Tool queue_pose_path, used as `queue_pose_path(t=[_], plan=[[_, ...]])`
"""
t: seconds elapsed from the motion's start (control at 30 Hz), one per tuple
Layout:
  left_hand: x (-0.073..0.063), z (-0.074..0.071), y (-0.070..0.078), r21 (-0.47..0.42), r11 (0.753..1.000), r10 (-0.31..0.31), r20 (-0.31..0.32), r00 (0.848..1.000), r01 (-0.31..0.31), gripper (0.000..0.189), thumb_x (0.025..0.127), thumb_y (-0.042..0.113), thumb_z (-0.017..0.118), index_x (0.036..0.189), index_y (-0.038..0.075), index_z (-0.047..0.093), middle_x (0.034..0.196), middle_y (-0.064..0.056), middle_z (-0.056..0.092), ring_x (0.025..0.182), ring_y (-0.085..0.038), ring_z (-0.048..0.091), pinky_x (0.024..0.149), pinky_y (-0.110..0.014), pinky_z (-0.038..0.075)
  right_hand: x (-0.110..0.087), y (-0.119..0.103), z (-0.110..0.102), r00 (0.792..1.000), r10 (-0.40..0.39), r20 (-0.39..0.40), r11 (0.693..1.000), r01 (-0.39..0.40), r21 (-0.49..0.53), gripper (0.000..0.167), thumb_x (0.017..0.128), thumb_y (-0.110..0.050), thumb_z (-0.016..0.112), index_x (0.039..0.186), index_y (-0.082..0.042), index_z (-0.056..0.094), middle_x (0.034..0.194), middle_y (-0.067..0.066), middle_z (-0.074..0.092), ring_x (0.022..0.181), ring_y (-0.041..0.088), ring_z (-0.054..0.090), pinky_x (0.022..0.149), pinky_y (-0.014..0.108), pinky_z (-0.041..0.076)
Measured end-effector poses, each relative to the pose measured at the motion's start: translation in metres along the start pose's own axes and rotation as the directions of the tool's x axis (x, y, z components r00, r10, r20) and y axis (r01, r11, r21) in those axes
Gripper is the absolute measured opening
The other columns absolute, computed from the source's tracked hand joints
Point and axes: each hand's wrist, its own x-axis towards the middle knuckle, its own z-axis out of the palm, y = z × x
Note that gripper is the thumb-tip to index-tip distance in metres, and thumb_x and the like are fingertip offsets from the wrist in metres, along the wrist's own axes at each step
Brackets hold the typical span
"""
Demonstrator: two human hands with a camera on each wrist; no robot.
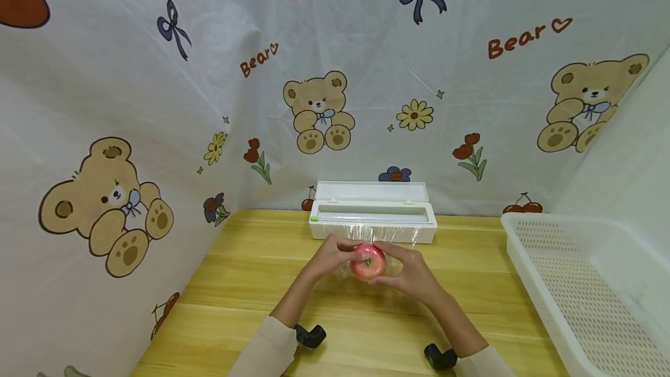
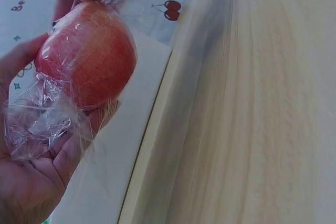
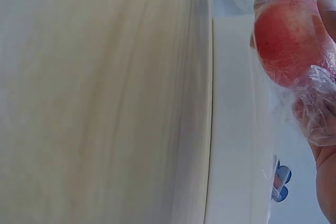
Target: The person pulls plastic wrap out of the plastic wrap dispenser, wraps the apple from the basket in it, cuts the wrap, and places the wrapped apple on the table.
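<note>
A red apple [image 1: 369,263] is held up between both hands just in front of the white cling film box [image 1: 373,234]. Clear cling film [image 2: 44,111] covers the apple and bunches in crumples at its sides, as both wrist views show. My left hand [image 1: 333,258] grips the apple from the left, its thumb on the top near the stem. From the right, my right hand [image 1: 413,274] holds it between thumb and fingers. In the right wrist view the apple [image 3: 291,40] has film gathered against the palm. The box lid stands open, and a film roll [image 1: 374,217] lies inside.
A white perforated basket [image 1: 539,307] stands along the right side of the wooden table [image 1: 262,284]. Behind the box hangs a patterned cloth [image 1: 366,63] with bears and bows. A black wrist device [image 1: 311,336] sits at each wrist.
</note>
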Motion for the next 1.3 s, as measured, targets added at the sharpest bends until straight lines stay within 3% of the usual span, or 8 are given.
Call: queue_pose_path(t=[0.27, 0.6, 0.87, 1.07, 1.3], plan=[[0.001, 0.001, 0.004, -0.062, 0.996, -0.072, -0.036, 0.997, 0.069, 0.033, 0.090, 0.033, 0.078, 0.116, 0.013, 0.079, 0.108, -0.003, 0.077, 0.090, -0.015, 0.068, 0.076, -0.029, 0.060, 0.002, -0.002, 0.000, 0.999, 0.029, 0.028, 1.000, -0.030, 0.010, 0.085, 0.068, -0.037, 0.094, 0.141, -0.011, 0.060, 0.140, 0.005, 0.062, 0.127, 0.027, 0.060, 0.102, 0.043, 0.051], [0.000, 0.001, 0.005, -0.064, 0.994, -0.094, -0.035, 0.995, 0.092, 0.034, 0.091, 0.032, 0.076, 0.118, 0.012, 0.078, 0.110, -0.004, 0.076, 0.089, -0.014, 0.068, 0.074, -0.028, 0.059, 0.002, -0.001, 0.003, 0.999, 0.025, 0.039, 1.000, -0.025, -0.006, 0.089, 0.066, -0.029, 0.096, 0.143, -0.005, 0.057, 0.141, 0.009, 0.061, 0.126, 0.030, 0.061, 0.100, 0.044, 0.053], [-0.001, 0.000, 0.011, -0.073, 0.993, -0.089, -0.010, 0.996, 0.088, 0.036, 0.090, 0.031, 0.078, 0.119, 0.010, 0.076, 0.111, -0.005, 0.076, 0.088, -0.014, 0.068, 0.074, -0.028, 0.060, 0.003, -0.003, 0.004, 1.000, 0.009, 0.018, 1.000, -0.010, 0.008, 0.088, 0.065, -0.024, 0.098, 0.141, -0.005, 0.059, 0.136, 0.009, 0.065, 0.122, 0.029, 0.064, 0.097, 0.043, 0.055], [-0.002, 0.000, 0.012, -0.051, 0.993, -0.109, 0.031, 0.994, 0.111, 0.038, 0.089, 0.041, 0.078, 0.118, 0.016, 0.078, 0.102, 0.000, 0.077, 0.081, -0.012, 0.064, 0.071, -0.027, 0.059, 0.003, -0.004, 0.003, 0.999, 0.033, 0.025, 0.999, -0.032, -0.019, 0.085, 0.065, -0.025, 0.098, 0.139, -0.007, 0.061, 0.133, 0.007, 0.067, 0.119, 0.027, 0.066, 0.095, 0.043, 0.057], [-0.004, -0.001, 0.010, -0.056, 0.991, -0.120, 0.087, 0.989, 0.125, 0.038, 0.090, 0.043, 0.077, 0.120, 0.020, 0.077, 0.103, 0.002, 0.076, 0.085, -0.013, 0.065, 0.074, -0.028, 0.059, 0.002, -0.005, 0.001, 0.996, 0.078, 0.049, 0.997, -0.077, -0.020, 0.082, 0.064, -0.030, 0.098, 0.136, -0.008, 0.065, 0.130, 0.003, 0.069, 0.117, 0.024, 0.067, 0.095, 0.043, 0.057]])
